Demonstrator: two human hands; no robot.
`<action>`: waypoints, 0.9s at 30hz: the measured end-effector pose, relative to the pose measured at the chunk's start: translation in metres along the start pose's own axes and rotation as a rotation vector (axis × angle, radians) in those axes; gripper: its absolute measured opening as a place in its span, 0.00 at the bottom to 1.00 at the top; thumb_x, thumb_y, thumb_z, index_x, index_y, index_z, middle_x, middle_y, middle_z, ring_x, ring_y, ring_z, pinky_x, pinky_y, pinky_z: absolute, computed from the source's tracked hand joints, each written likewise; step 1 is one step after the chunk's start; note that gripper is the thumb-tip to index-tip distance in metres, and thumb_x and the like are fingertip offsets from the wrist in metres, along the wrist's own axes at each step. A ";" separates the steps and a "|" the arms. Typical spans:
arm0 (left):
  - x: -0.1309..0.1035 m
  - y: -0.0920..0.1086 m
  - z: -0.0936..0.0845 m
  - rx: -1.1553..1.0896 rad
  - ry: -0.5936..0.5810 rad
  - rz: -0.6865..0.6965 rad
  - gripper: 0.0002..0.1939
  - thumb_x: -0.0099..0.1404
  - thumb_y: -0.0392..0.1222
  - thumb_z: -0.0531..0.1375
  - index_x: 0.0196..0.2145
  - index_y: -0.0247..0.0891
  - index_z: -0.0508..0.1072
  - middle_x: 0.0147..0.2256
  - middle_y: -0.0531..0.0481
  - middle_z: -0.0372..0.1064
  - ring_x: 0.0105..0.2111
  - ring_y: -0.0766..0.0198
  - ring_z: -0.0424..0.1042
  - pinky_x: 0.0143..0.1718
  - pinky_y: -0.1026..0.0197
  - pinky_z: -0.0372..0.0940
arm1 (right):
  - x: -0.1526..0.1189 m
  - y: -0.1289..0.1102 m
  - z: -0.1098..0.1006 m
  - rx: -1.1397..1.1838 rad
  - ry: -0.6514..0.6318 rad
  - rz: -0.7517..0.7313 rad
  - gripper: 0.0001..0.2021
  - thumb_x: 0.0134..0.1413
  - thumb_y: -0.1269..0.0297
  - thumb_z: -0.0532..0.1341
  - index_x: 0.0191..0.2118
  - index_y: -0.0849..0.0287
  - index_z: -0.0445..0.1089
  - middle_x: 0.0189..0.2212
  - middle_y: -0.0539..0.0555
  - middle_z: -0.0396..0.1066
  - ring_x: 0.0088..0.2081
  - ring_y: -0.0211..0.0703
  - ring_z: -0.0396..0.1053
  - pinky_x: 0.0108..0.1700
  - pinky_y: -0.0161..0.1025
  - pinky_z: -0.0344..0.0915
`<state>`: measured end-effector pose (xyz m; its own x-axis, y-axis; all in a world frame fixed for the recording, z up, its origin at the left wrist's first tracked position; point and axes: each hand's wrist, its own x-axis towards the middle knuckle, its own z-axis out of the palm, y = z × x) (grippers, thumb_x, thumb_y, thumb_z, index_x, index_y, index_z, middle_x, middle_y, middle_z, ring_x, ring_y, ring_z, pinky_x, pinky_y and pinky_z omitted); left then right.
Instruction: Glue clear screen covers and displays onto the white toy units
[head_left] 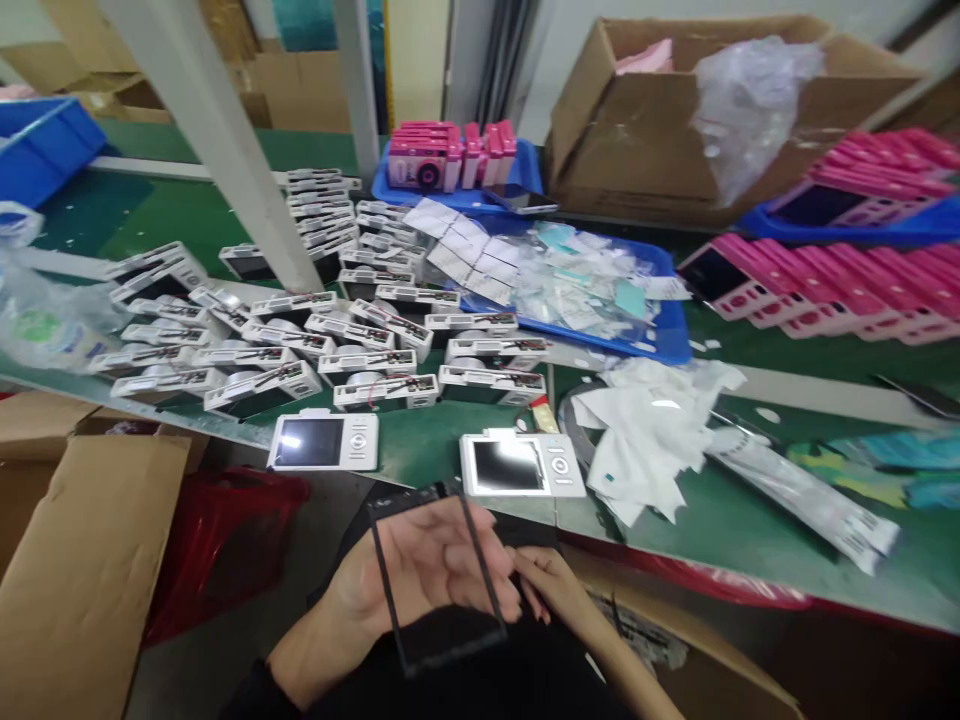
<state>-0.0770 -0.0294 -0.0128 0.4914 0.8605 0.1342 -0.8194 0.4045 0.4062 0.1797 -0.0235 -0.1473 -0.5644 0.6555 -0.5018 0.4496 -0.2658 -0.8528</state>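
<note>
Left hand (427, 560) holds black-edged panel (452, 650) before table edge (675, 556) — right hand (551, 582) alongside, grip unclear.

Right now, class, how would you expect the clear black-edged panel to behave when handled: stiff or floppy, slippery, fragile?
The clear black-edged panel is probably stiff, since its edges look straight. It appears thin, so it may be fragile. Its see-through face looks smooth, so it could be slippery.
</note>
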 end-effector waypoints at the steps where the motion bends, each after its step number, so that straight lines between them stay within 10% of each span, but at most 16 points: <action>1: -0.002 0.004 -0.002 -0.002 0.008 0.014 0.32 0.66 0.64 0.74 0.61 0.46 0.80 0.54 0.43 0.82 0.52 0.53 0.85 0.60 0.49 0.78 | -0.004 0.002 0.001 0.018 0.018 0.031 0.24 0.76 0.41 0.61 0.39 0.60 0.73 0.24 0.43 0.66 0.21 0.30 0.61 0.24 0.31 0.63; 7: -0.018 0.022 -0.024 0.014 0.174 -0.041 0.35 0.60 0.60 0.80 0.61 0.48 0.80 0.54 0.45 0.81 0.53 0.53 0.84 0.62 0.51 0.79 | -0.077 -0.039 -0.022 0.059 0.286 0.006 0.30 0.68 0.31 0.62 0.47 0.56 0.82 0.32 0.54 0.81 0.35 0.45 0.79 0.39 0.41 0.74; 12: -0.017 0.022 -0.030 0.047 0.308 -0.035 0.37 0.51 0.60 0.83 0.57 0.51 0.83 0.51 0.47 0.84 0.49 0.51 0.86 0.56 0.47 0.83 | -0.134 -0.073 -0.072 0.003 0.659 -0.049 0.28 0.69 0.33 0.60 0.39 0.54 0.81 0.22 0.51 0.75 0.29 0.46 0.76 0.38 0.43 0.74; 17: -0.010 0.015 -0.024 0.139 0.523 0.067 0.37 0.47 0.69 0.81 0.51 0.52 0.84 0.40 0.50 0.83 0.37 0.54 0.85 0.41 0.51 0.86 | -0.109 -0.075 -0.113 -0.132 1.057 -0.053 0.22 0.68 0.40 0.62 0.47 0.54 0.79 0.42 0.59 0.82 0.43 0.53 0.80 0.45 0.48 0.75; 27: -0.004 0.019 -0.035 0.212 0.474 0.080 0.38 0.46 0.67 0.80 0.54 0.61 0.82 0.42 0.54 0.83 0.34 0.54 0.81 0.42 0.51 0.86 | -0.067 -0.098 -0.128 -0.247 1.101 -0.130 0.13 0.64 0.50 0.66 0.34 0.53 0.77 0.32 0.55 0.76 0.37 0.51 0.72 0.44 0.48 0.69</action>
<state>-0.1049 -0.0140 -0.0366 0.2023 0.9516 -0.2314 -0.7471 0.3027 0.5918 0.2620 0.0496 -0.0113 0.2433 0.9655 0.0925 0.6253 -0.0833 -0.7759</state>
